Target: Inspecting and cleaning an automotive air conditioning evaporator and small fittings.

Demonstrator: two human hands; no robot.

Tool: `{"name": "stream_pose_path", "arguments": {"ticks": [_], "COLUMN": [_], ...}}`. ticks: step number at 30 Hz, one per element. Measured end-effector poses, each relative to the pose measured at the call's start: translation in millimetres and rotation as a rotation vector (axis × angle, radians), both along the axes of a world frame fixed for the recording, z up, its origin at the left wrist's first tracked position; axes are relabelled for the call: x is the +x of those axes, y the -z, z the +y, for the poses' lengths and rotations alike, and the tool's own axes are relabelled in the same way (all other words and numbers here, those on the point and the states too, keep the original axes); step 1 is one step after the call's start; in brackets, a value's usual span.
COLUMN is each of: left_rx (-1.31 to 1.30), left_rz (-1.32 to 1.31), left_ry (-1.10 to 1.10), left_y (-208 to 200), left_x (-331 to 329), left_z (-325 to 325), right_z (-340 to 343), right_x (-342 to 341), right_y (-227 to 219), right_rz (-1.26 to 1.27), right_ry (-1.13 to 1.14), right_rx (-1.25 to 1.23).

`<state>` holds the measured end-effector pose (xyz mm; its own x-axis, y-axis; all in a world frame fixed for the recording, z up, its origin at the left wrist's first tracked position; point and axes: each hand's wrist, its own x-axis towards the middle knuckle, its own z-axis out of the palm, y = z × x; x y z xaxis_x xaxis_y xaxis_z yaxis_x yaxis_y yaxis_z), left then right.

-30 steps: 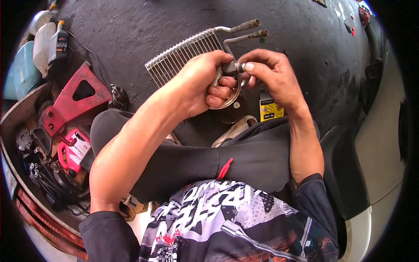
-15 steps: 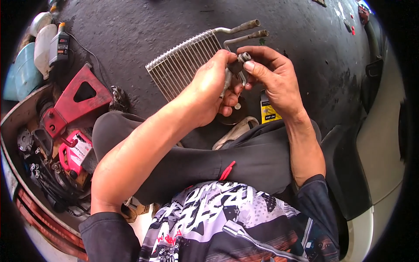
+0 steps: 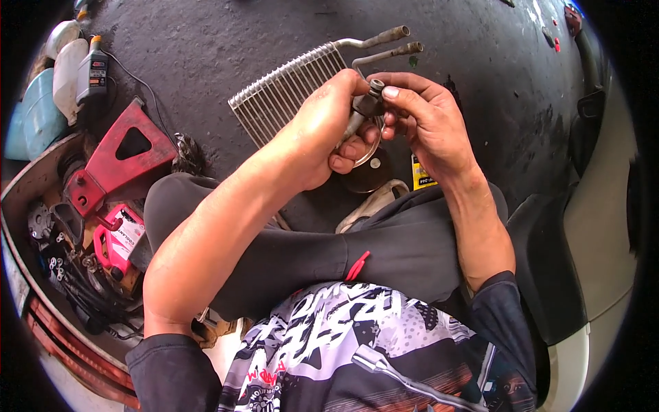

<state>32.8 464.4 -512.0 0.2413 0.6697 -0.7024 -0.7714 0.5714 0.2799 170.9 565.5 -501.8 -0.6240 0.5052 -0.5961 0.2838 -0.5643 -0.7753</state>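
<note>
My left hand (image 3: 334, 113) is wrapped round a metal expansion valve (image 3: 368, 105) with a dark hex body and a thin curved tube. Its ringed end fitting points up and away from me. At that end, the thumb and forefinger of my right hand (image 3: 429, 117) close around the fitting, with the other fingers curled below beside the thin tube. Just beyond my left hand, a silver finned evaporator coil (image 3: 287, 88) lies on the floor, its two bent pipes reaching to the right. My left hand hides part of the coil and of the valve.
A round brown dish (image 3: 365, 180) and a yellow box (image 3: 423, 174) lie near my crossed legs. To the left are a red jack stand (image 3: 123, 158), a tray (image 3: 17, 196) of parts with a pink jug (image 3: 120, 237), and bottles (image 3: 93, 72). A pale panel (image 3: 607, 226) borders the right.
The valve has tilted more upright, its end fitting shifting slightly left. My left fingers have moved a little left and nearer to me, and more of the brown dish shows.
</note>
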Motion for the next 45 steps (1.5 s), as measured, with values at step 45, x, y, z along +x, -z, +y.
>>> {"name": "stream_pose_path", "arguments": {"ticks": [45], "left_rx": [0.206], "left_rz": [-0.345], "left_ry": [0.287], "left_y": [9], "left_x": [-8], "left_z": [7], "right_z": [14], "right_x": [10], "right_y": [-5], "right_rz": [0.167], "right_ry": [-0.069], "right_rx": [-0.244]}}
